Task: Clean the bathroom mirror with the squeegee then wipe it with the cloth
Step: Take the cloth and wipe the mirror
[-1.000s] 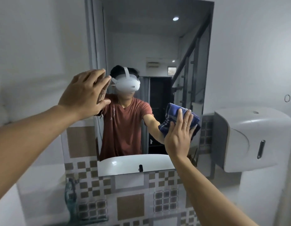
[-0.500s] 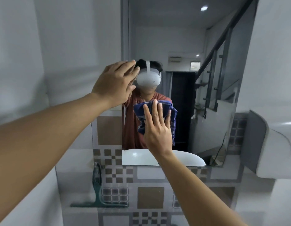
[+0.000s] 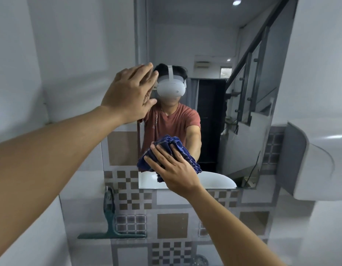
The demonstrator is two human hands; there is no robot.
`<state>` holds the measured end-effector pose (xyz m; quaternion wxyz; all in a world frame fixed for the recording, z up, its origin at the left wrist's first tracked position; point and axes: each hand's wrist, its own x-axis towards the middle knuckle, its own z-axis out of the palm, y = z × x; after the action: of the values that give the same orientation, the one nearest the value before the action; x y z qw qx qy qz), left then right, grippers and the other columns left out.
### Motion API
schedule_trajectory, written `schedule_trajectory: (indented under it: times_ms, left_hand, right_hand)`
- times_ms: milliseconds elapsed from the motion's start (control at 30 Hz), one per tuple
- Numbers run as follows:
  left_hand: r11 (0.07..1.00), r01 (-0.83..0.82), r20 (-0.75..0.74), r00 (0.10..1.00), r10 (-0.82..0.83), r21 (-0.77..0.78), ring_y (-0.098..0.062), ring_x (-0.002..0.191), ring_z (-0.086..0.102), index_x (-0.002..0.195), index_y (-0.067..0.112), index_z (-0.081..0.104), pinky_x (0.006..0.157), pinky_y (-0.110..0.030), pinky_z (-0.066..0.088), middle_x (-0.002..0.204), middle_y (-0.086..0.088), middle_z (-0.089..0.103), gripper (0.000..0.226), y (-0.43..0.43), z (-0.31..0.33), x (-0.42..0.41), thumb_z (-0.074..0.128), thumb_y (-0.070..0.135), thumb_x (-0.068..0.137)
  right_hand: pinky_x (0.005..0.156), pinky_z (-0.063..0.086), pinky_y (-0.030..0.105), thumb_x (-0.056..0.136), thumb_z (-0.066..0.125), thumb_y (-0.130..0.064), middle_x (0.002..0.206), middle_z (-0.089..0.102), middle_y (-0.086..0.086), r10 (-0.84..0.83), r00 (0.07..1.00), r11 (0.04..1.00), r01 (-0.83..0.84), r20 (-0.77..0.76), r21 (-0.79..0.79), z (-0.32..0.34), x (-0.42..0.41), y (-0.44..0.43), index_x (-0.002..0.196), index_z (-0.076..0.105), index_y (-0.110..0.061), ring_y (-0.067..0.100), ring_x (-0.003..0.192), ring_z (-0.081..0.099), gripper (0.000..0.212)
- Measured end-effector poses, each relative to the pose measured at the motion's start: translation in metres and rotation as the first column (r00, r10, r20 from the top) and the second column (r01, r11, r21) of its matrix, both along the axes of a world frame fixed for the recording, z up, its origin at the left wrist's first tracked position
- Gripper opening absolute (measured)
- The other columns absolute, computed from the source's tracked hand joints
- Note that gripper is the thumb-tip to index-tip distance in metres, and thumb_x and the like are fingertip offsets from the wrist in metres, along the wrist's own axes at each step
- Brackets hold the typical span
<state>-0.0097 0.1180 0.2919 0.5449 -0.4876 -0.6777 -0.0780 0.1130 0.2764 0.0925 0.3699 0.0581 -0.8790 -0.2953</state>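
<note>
The bathroom mirror [image 3: 210, 45] hangs on the wall ahead, reflecting a person in a red shirt. My right hand [image 3: 174, 170] presses a crumpled dark blue cloth [image 3: 169, 144] flat against the mirror's lower left part, fingers spread over it. My left hand [image 3: 130, 96] rests flat with fingers together against the mirror's left edge, higher up, holding nothing. The green squeegee [image 3: 110, 225] stands on the tiled wall below the mirror at the left, blade down, apart from both hands.
A white wall-mounted dispenser [image 3: 319, 160] juts out at the right of the mirror. Brown and grey patterned tiles [image 3: 172, 225] cover the wall below. A round drain cover [image 3: 199, 261] shows at the bottom edge.
My right hand has slid the cloth from the mirror's right side to the left, then down toward the lower edge. The left hand keeps its place on the mirror's left edge.
</note>
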Motion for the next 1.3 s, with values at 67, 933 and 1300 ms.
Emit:
schedule_trajectory:
  times_ms: [67,933,1300]
  left_hand:
    - [1.0,0.001,-0.005,1.0,-0.001,0.004,-0.036,0.145,0.034,0.151,0.008,0.038,0.114,-0.056,0.033,0.159,-0.017,0.034,0.079,0.003,-0.002,0.0,0.064,0.048,0.089]
    - [1.0,0.013,0.054,0.998,-0.014,0.023,-0.047,0.142,0.032,0.15,0.006,0.042,0.114,-0.061,0.025,0.156,-0.028,0.032,0.086,0.014,-0.097,0.013,0.078,0.04,0.079]
    - [1.0,0.011,0.06,0.998,-0.012,0.027,-0.047,0.145,0.028,0.151,0.007,0.04,0.114,-0.061,0.024,0.157,-0.028,0.029,0.085,0.015,-0.1,0.011,0.077,0.039,0.081]
  right_hand:
    - [0.125,0.008,0.053,0.094,0.042,-0.027,0.166,0.018,0.014,-0.045,0.999,0.999,0.045,0.012,0.0,-0.002,0.014,0.013,0.159,0.024,-0.016,0.029,0.155,0.012,0.068]
    - [0.124,-0.002,0.055,0.105,0.012,-0.037,0.168,-0.006,0.009,-0.454,0.823,0.592,-0.008,-0.341,-0.806,-0.028,0.119,0.124,0.161,0.007,-0.02,0.022,0.155,-0.014,0.059]
    - [0.122,0.001,0.061,0.108,0.019,-0.032,0.168,-0.011,0.008,-0.549,0.758,0.511,-0.028,-0.352,-0.859,-0.099,0.086,0.094,0.157,-0.017,-0.03,0.019,0.153,-0.02,0.061]
